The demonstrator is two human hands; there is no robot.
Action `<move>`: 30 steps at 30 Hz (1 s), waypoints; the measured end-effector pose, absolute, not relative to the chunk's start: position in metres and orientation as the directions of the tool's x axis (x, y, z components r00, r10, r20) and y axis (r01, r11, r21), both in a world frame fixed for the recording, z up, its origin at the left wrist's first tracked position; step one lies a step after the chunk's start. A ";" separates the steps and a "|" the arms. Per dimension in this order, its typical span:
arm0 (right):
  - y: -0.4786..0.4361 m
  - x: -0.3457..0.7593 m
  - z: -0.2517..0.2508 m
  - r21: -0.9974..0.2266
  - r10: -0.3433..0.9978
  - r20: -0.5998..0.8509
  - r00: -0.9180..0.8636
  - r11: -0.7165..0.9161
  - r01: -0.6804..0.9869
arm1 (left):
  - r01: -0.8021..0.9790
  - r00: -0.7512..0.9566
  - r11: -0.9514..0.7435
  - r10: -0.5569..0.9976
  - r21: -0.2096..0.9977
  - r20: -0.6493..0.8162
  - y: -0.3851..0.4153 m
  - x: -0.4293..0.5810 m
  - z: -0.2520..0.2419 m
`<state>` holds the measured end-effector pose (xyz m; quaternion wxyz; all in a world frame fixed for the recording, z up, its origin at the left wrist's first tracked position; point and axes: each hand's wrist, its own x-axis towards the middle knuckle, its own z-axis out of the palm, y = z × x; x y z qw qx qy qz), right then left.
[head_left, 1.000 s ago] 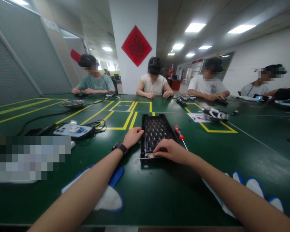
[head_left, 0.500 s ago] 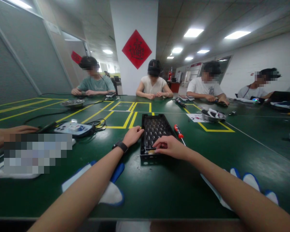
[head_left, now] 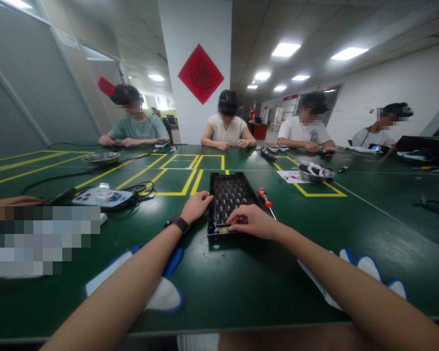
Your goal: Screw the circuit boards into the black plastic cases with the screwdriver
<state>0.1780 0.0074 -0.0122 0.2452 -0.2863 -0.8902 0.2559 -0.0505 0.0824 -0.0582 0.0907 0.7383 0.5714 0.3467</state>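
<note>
A black rectangular case (head_left: 231,194) with rows of small metallic pieces lies on the green table (head_left: 212,287) in front of me. My left hand (head_left: 196,204), wearing a black wristband, is curled against the case's left wall and holds it. Over the near end, my right hand (head_left: 250,220) has its thumb and fingers pinched together. A small yellowish part (head_left: 224,229) shows just left of those fingertips. What the pinch holds, if anything, is hidden. Beside the case on the right lies a red-handled screwdriver (head_left: 265,197).
White-and-blue gloves (head_left: 164,295) lie under my left forearm, another glove (head_left: 369,268) by my right. A power strip-like white device (head_left: 104,196) with cables sits left, near another person's hand (head_left: 16,201). A metal bowl (head_left: 316,173) stands right. Several people sit opposite.
The whole view has shifted slightly, so things appear farther left. Both hands keep nearly the same place on the case, the right fingers still pinched at its near end.
</note>
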 end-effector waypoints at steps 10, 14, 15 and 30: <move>0.010 0.178 -0.014 -0.648 0.645 0.254 -0.721 0.667 0.369 | 0.792 0.119 -0.332 0.907 0.512 0.404 0.082 -0.051 -0.059; 0.010 0.178 -0.015 -0.650 0.644 0.262 -0.719 0.668 0.362 | 0.794 0.122 -0.331 0.908 0.510 0.401 0.082 -0.051 -0.059; 0.011 0.178 -0.016 -0.651 0.643 0.264 -0.719 0.669 0.359 | 0.797 0.121 -0.328 0.909 0.508 0.398 0.083 -0.051 -0.059; 0.009 0.178 -0.014 -0.636 0.649 0.270 -0.711 0.675 0.374 | 0.808 0.116 -0.315 0.914 0.499 0.390 0.081 -0.050 -0.057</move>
